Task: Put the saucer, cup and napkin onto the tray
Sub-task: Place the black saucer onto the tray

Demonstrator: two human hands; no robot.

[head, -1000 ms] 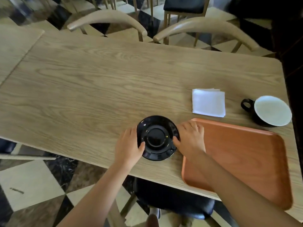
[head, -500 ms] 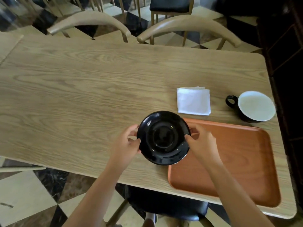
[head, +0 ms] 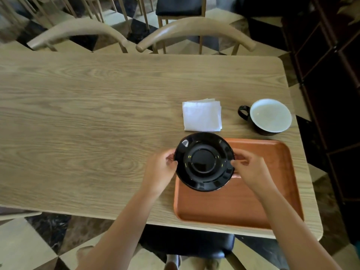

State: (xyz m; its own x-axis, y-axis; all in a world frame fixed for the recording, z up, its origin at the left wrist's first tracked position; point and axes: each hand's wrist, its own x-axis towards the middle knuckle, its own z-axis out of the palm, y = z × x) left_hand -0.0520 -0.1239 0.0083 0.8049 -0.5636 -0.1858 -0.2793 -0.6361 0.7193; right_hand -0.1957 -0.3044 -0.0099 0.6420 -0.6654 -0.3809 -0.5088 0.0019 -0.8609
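Observation:
Both hands hold a glossy black saucer by its rim, lifted above the left far corner of the orange tray. My left hand grips the saucer's left edge, and my right hand grips its right edge. A folded white napkin lies on the table just beyond the saucer. To the right of the napkin stands a black cup with a white inside, its handle pointing left.
The wooden table ends close to the tray's right and near sides. Two curved wooden chair backs stand along the far edge. A dark-seated chair sits below the near edge. Dark cabinets stand at the right.
The saucer has been lifted off the table and carried right, from beside the tray to over its left far corner. Both hands stayed on its rim.

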